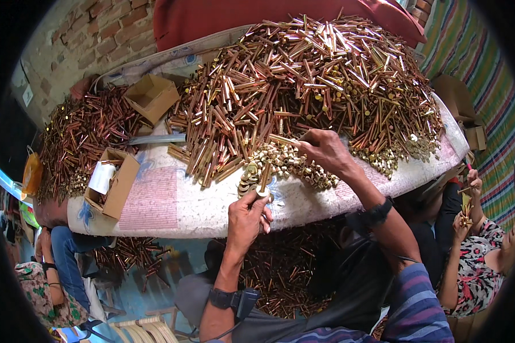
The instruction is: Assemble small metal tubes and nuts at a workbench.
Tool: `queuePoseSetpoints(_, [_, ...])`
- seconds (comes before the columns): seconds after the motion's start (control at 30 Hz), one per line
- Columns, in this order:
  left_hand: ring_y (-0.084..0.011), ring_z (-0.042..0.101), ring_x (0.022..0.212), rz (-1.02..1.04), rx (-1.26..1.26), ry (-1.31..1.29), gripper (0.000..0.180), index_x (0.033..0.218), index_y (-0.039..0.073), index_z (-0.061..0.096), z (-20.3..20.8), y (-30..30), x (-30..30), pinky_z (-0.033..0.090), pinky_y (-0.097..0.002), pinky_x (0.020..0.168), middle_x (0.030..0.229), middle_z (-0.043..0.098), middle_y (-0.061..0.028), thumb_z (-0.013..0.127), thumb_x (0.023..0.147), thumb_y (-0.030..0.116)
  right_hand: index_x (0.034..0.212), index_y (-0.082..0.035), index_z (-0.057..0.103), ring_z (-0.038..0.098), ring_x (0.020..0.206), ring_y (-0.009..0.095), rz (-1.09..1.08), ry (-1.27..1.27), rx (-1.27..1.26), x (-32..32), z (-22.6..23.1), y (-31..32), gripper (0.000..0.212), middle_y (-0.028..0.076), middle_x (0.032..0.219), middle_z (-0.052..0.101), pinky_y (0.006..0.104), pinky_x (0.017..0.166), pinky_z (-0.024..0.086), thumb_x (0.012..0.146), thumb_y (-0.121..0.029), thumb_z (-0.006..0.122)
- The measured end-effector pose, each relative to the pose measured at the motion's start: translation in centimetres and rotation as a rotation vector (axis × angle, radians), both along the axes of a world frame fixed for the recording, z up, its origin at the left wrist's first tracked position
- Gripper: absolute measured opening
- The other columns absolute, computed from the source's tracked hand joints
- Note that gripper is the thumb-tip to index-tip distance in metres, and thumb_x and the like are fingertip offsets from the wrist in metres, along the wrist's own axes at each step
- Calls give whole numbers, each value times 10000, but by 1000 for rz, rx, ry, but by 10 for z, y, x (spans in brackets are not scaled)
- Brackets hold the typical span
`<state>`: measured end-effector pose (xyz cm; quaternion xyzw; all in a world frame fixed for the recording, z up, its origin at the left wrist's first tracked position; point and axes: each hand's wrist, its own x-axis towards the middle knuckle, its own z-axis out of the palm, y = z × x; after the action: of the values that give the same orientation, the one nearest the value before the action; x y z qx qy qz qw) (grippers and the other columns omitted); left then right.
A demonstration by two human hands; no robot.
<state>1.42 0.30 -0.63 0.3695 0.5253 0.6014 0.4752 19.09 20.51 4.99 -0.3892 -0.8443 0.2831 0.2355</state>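
Note:
My left hand (246, 222) is closed at the front of the padded table, its fingers pinching a slim copper-coloured tube (265, 176) that stands nearly upright. A pale round cap (262, 193) sits at that tube's lower end, by my fingertips. Over the pile's near edge, my right hand (329, 151) grips another copper-coloured tube (281, 139), which points left. Beneath it lie many small cream and brass-coloured ring-like pieces (294, 163). Beside my left hand is a cluster of flat round discs (248, 180).
A large heap of copper-coloured tubes (303, 74) covers the table's back. A smaller heap (91, 131) lies left, near two cardboard boxes, one upper (161, 102) and one lower (124, 188). Tubes also lie on the floor. People sit at both sides; the right one holds tubes (466, 211).

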Motion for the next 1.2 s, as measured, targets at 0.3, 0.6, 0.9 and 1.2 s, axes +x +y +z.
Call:
queuePoseSetpoints(0.3, [-59, 518, 456, 4, -76, 98, 171, 1014, 1, 700, 5, -4, 2, 432, -219, 410, 610, 585, -11, 593, 1016, 135, 1034, 24, 729, 609, 603, 56, 100, 457, -402, 32, 44, -35, 213, 17, 752, 674, 211, 503, 481, 961, -175, 707])
queuePoseSetpoints(0.6, [-47, 511, 488, 19, -98, 195, 180, 1052, 17, 714, 4, -7, 3, 430, -219, 420, 610, 559, 15, 573, 1014, 121, 971, 21, 730, 590, 576, 54, 155, 366, -292, 32, 42, -36, 244, 3, 672, 631, 230, 499, 475, 968, -220, 700])
queuePoseSetpoints(0.9, [-57, 545, 517, 72, 188, 573, 148, 1075, -26, 690, -15, -4, 4, 438, -235, 425, 669, 587, -1, 606, 968, 32, 814, 33, 685, 548, 520, 80, 176, 121, -270, 31, 48, -43, 375, 11, 610, 579, 284, 463, 434, 973, -307, 689])
queuePoseSetpoints(1.2, [-73, 534, 461, 24, 4, 396, 248, 1186, -20, 692, 5, -4, 13, 422, -238, 419, 668, 633, -36, 659, 959, 72, 790, 20, 673, 573, 534, 125, 259, -27, -84, 0, 19, -68, 449, 68, 610, 623, 341, 495, 470, 967, -392, 675])
